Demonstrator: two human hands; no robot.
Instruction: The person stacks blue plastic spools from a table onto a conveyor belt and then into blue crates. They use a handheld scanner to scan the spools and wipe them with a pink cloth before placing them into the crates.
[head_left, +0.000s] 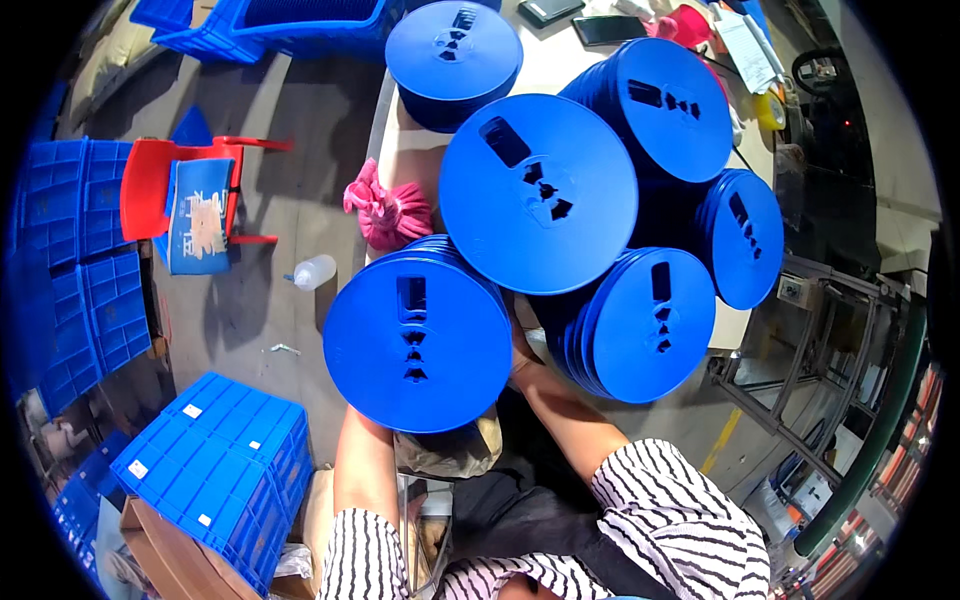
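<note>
A stack of blue plastic reels (455,360) is held between my two hands at the near edge of the table, its top face tilted toward me. My left forearm (362,460) runs up under its left side, and the reels hide that hand. On the other side my right hand (522,355) is against the stack, mostly covered, its fingers out of sight. Just beyond stands a taller reel stack (590,220). Close to my right hand is another reel stack (665,355), leaning so its rims fan out.
More reel stacks (690,130) (755,250) (430,60) stand on the white table (410,145). A pink cloth bundle (392,212) lies at its left edge. On the floor are a red chair (150,195), a white bottle (315,272) and blue crates (220,450). A metal frame (800,350) stands right.
</note>
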